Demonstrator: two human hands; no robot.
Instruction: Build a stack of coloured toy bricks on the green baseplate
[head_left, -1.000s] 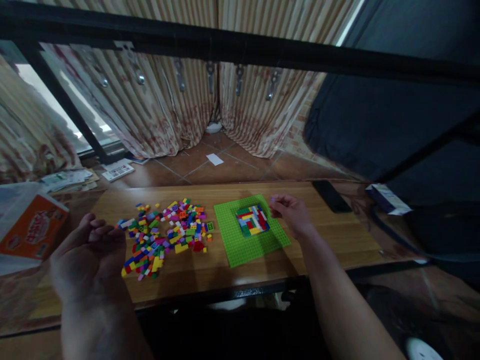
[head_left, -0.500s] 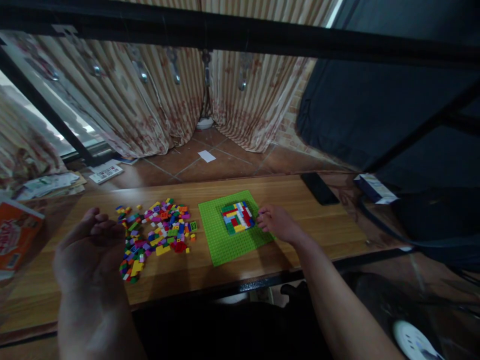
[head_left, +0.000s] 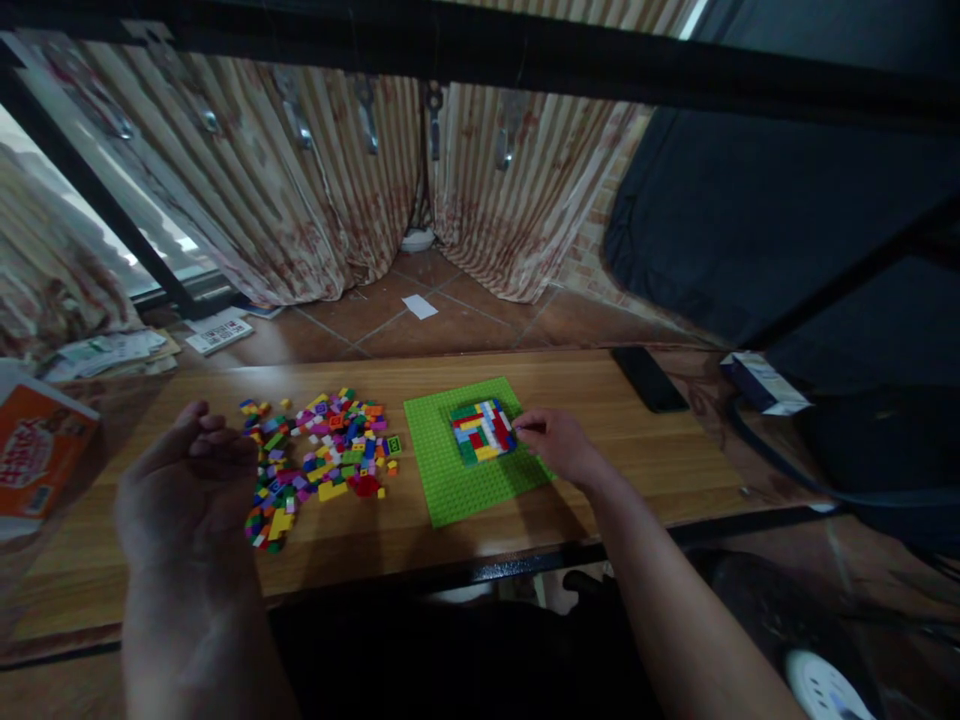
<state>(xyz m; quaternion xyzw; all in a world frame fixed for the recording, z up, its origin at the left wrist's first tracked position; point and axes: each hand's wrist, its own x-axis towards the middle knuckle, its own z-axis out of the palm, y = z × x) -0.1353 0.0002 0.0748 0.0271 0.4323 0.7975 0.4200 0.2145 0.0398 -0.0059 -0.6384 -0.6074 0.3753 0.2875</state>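
A flat block of multicoloured toy bricks (head_left: 481, 432) sits on the green baseplate (head_left: 442, 495). My right hand (head_left: 559, 445) is at the block's right edge, its thumb and fingers pinched together. Whatever is between those fingertips is too small or hidden to name. My left hand (head_left: 191, 480) hovers at the left, palm turned up and fingers loosely curled, with nothing visible in it. Just right of it, a loose pile of small coloured bricks (head_left: 341, 440) spreads over the wooden table (head_left: 555, 375).
A black phone (head_left: 649, 379) lies at the table's right end, with a small box (head_left: 765, 382) beyond it. On the far left stands an orange and white package (head_left: 45, 450). A dark metal bar (head_left: 480, 50) crosses above, in front of striped curtains (head_left: 360, 200).
The view has shifted slightly, so the table's things appear a little further right. My right fingertips are closer to the block's right edge. My left hand keeps much the same pose.
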